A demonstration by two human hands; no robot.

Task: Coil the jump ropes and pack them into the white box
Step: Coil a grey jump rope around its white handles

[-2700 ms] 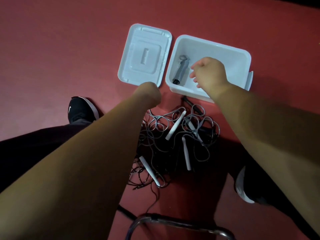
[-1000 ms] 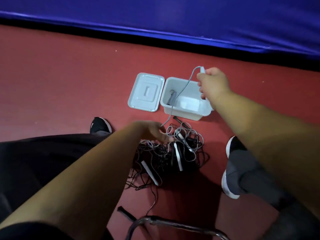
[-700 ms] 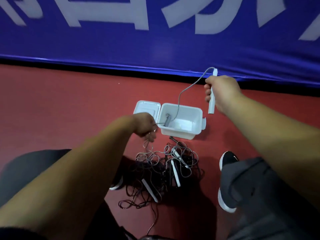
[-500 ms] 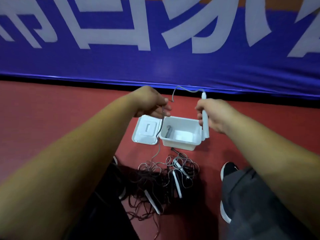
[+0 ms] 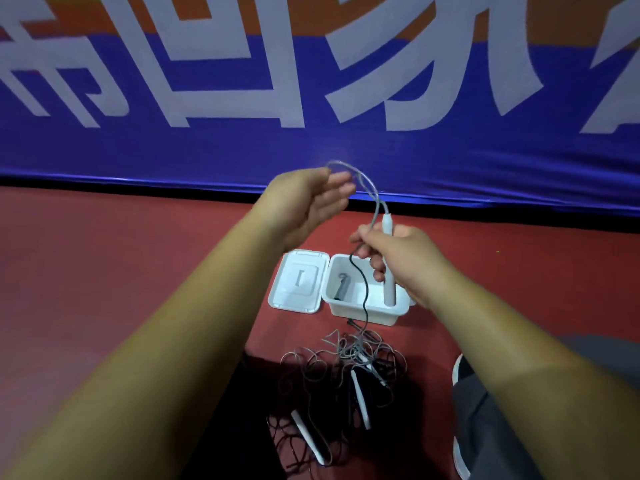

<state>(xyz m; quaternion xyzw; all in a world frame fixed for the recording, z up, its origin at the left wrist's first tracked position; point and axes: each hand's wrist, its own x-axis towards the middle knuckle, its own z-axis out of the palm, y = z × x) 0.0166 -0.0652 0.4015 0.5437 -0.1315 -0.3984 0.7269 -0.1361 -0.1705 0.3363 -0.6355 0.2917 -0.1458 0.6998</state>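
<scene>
- The left hand [image 5: 304, 199] is raised with fingers loosely spread, the grey cord [image 5: 369, 188] arching by its fingertips; contact is too blurred to judge.
- The lid [image 5: 300, 282] lies flat on the red floor [image 5: 104, 271], touching the white box [image 5: 367, 310], which holds one coiled rope [image 5: 341, 287].
- The right hand [image 5: 398, 258] grips a white handle [image 5: 388, 268]; winding this rope looks barely begun. Next: loop cord hand to hand.
- The tangled pile [image 5: 346, 375] lies near the box; the floor leftward is open.

Head-worn view, facing forward-down, near raised arms, floor below
</scene>
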